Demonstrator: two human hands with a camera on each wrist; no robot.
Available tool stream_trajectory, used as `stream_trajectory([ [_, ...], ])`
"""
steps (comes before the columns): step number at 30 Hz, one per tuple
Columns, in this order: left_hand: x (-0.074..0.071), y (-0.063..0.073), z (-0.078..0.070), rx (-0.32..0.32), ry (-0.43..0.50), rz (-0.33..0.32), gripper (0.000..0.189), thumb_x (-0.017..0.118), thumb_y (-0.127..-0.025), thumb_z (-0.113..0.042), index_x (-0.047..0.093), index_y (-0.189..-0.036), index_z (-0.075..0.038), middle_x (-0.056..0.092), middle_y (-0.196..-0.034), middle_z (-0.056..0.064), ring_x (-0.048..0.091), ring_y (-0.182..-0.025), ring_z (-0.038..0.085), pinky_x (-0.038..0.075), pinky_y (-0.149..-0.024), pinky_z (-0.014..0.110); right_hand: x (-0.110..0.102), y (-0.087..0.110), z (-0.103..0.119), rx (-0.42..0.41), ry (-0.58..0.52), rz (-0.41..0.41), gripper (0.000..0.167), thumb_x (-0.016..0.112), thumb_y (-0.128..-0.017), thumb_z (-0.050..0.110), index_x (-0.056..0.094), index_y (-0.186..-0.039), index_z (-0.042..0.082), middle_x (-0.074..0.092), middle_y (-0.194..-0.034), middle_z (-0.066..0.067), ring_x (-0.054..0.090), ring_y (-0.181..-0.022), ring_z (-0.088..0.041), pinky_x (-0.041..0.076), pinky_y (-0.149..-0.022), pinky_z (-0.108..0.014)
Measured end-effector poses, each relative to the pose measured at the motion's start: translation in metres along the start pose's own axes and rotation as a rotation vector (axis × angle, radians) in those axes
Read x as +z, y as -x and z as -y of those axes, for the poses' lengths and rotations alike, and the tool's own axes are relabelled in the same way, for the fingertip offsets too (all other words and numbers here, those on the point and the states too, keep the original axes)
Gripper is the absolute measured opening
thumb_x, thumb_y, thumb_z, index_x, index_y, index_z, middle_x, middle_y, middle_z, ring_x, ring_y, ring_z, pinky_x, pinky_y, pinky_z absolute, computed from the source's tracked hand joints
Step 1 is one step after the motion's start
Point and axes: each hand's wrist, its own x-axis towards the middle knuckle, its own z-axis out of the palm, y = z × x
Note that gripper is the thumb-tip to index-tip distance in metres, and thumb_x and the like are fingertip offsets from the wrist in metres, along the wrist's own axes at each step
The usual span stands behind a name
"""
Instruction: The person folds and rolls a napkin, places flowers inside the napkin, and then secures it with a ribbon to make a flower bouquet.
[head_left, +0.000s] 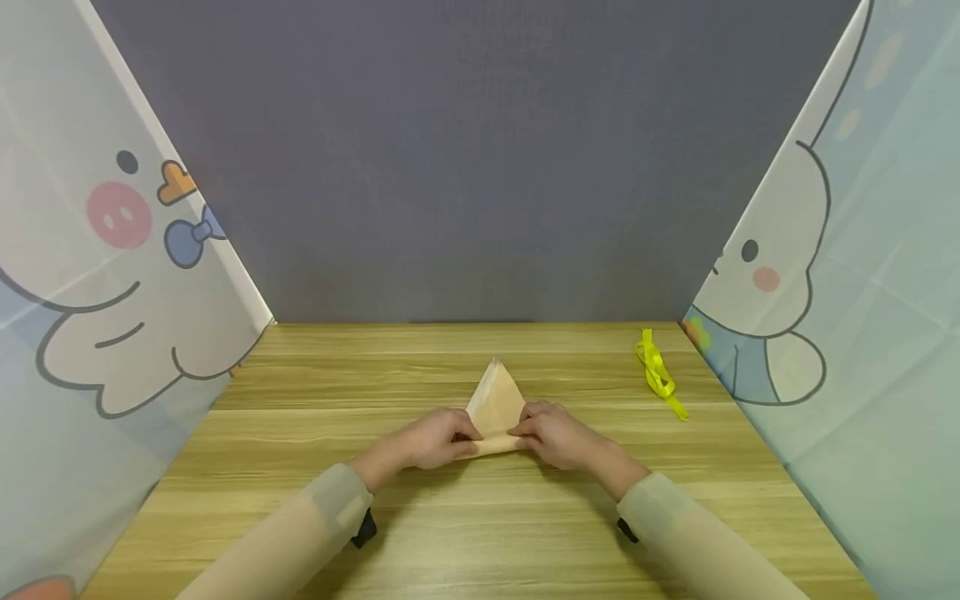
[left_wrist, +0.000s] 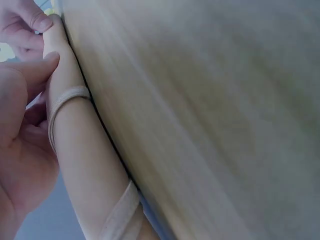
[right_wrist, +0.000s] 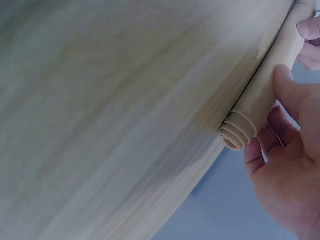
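Observation:
A beige cloth [head_left: 501, 402] lies mid-table, a flat triangle with its point facing away and its near edge wound into a roll [head_left: 497, 444]. My left hand [head_left: 438, 437] holds the roll's left end, thumb on the near side, fingers over the top. At the other end, my right hand [head_left: 558, 435] grips it the same way. The left wrist view shows the roll [left_wrist: 95, 145] widening toward the camera, with bands of overlapping layers. Spiral layers show at the roll's right end [right_wrist: 240, 131] in the right wrist view, beside my curled fingers.
A bright yellow ribbon [head_left: 657, 372], loosely bundled, lies at the table's far right. The wooden table [head_left: 480, 533] ends at a dark grey panel [head_left: 480, 167] behind. Cartoon-printed sheets [head_left: 112, 292] hang along both sides.

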Motion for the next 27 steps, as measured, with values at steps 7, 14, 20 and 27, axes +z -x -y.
stream_trajectory([
  [7,-0.0034,-0.0026,0.0035,-0.071,0.094,-0.006,0.018,0.072,-0.107,-0.014,0.084,-0.118,-0.007,0.081,-0.114,0.007,0.073,-0.100,0.013,0.058,-0.082,0.027,0.0007,-0.0040,-0.0032,-0.023,-0.001,-0.033,0.023,0.071,-0.105,0.005,0.083,-0.125,0.008,0.074,-0.103,0.000,0.069,-0.097,-0.016,0.060,-0.090,-0.037],
  [14,-0.0032,-0.0033,0.0024,-0.100,0.105,0.004,0.021,0.066,-0.110,-0.008,0.081,-0.123,-0.003,0.081,-0.120,0.012,0.077,-0.107,0.024,0.063,-0.089,0.033,0.0025,-0.0067,-0.0047,0.034,-0.079,-0.017,0.025,0.066,-0.108,0.002,0.076,-0.129,0.011,0.077,-0.113,-0.003,0.073,-0.106,-0.022,0.061,-0.095,-0.044],
  [20,-0.0020,-0.0052,0.0026,-0.111,0.152,-0.014,0.023,0.063,-0.111,-0.005,0.069,-0.132,-0.012,0.079,-0.108,0.007,0.072,-0.094,0.016,0.058,-0.080,0.032,0.0036,-0.0078,-0.0060,0.062,-0.150,-0.057,0.018,0.069,-0.106,0.001,0.069,-0.113,0.018,0.077,-0.104,-0.001,0.071,-0.098,-0.017,0.060,-0.086,-0.038],
  [27,0.0001,-0.0050,0.0039,-0.093,0.143,-0.035,0.015,0.066,-0.109,-0.004,0.076,-0.116,-0.012,0.075,-0.104,0.002,0.066,-0.092,0.011,0.057,-0.081,0.030,0.0032,-0.0078,-0.0070,0.018,-0.098,-0.078,0.014,0.073,-0.104,0.006,0.080,-0.103,0.018,0.080,-0.104,0.005,0.074,-0.103,-0.019,0.061,-0.093,-0.040],
])
